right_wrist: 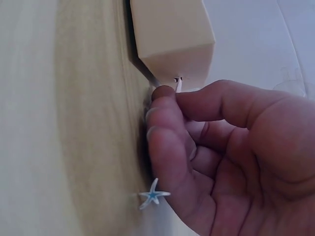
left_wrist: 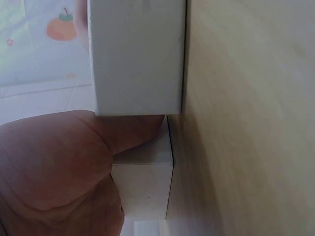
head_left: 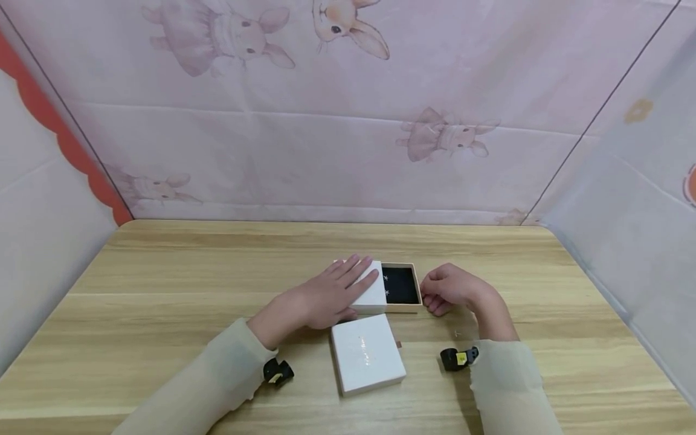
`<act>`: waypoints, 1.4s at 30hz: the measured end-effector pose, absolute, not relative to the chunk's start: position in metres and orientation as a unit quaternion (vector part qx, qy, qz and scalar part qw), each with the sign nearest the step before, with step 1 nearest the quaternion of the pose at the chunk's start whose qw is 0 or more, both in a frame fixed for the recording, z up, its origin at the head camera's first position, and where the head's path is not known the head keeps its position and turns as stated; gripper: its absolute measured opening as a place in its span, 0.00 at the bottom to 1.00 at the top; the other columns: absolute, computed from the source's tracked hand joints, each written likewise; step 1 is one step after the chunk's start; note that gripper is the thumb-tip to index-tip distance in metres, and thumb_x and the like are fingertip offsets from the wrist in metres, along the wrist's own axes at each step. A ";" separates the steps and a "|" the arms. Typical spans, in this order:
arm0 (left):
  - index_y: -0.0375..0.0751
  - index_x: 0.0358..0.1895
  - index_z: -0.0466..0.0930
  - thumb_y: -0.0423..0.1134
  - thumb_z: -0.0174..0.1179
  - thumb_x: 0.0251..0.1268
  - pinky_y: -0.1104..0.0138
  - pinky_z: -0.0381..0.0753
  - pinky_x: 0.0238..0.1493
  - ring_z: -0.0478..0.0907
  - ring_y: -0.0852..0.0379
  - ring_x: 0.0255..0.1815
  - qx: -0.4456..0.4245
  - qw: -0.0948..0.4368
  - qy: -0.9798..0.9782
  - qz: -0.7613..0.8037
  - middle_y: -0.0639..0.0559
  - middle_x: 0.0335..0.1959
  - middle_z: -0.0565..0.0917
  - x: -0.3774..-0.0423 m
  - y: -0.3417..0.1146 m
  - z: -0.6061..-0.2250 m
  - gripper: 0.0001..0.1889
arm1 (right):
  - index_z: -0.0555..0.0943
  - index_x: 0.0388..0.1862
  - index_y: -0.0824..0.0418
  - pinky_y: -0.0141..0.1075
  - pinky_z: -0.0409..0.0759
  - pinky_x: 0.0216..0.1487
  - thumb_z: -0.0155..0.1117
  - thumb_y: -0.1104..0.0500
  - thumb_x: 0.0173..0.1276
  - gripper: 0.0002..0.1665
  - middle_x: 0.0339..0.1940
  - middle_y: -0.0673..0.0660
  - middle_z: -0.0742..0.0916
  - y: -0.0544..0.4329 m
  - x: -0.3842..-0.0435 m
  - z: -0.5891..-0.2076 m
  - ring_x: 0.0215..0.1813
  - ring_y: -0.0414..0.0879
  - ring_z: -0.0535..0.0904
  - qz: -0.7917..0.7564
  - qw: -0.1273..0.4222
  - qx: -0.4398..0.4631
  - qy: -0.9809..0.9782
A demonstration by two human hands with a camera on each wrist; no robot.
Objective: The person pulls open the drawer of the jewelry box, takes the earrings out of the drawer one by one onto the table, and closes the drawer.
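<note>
My left hand lies across the white sleeve of a slide-out box, fingers straight and spread on its top. In the left wrist view the thumb lies along the sleeve's side. Out of the sleeve's right end extends a cream drawer with a black insert holding two small star-shaped pieces. With thumb and curled fingers, my right hand pinches a thin pull ribbon at the drawer's end.
A second white box with faint lettering lies in front of the sleeve, a small tab at its right. A small white starfish piece with a blue centre lies on the wooden table near the right wrist. Rabbit-print fabric stands behind.
</note>
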State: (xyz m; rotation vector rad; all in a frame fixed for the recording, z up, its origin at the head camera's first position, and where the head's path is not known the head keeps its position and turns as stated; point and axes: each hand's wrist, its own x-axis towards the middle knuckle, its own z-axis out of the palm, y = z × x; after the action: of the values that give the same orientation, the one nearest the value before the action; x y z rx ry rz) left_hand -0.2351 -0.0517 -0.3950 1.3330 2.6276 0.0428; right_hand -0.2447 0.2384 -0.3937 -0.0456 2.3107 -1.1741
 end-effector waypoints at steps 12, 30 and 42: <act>0.42 0.82 0.39 0.48 0.51 0.78 0.48 0.44 0.80 0.35 0.41 0.83 0.450 0.094 0.888 0.019 0.40 0.83 0.37 -0.235 -0.054 -0.395 0.40 | 0.83 0.43 0.61 0.37 0.77 0.31 0.58 0.56 0.74 0.11 0.28 0.56 0.85 0.227 -0.244 -0.374 0.28 0.46 0.78 -0.275 0.069 -0.045 0.958; 0.42 0.82 0.39 0.49 0.51 0.78 0.47 0.46 0.79 0.35 0.40 0.82 0.456 0.087 0.886 0.006 0.39 0.82 0.38 -0.236 -0.054 -0.395 0.40 | 0.89 0.42 0.59 0.39 0.82 0.39 0.67 0.59 0.68 0.08 0.31 0.51 0.88 0.175 -0.242 -0.380 0.33 0.43 0.80 -0.236 -0.006 -0.134 0.962; 0.42 0.82 0.37 0.50 0.50 0.78 0.47 0.47 0.79 0.35 0.41 0.83 0.455 0.091 0.886 0.003 0.40 0.83 0.37 -0.233 -0.053 -0.395 0.41 | 0.89 0.46 0.59 0.37 0.79 0.35 0.66 0.57 0.69 0.11 0.30 0.48 0.86 0.170 -0.238 -0.386 0.30 0.41 0.77 -0.197 0.023 -0.138 0.970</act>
State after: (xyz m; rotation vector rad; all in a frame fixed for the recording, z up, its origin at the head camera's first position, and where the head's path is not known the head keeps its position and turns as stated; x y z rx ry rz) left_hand -0.2333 -0.0527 -0.3954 1.3508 2.6325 0.0083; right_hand -0.2382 0.1697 -0.3860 -0.4271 3.0045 -0.6116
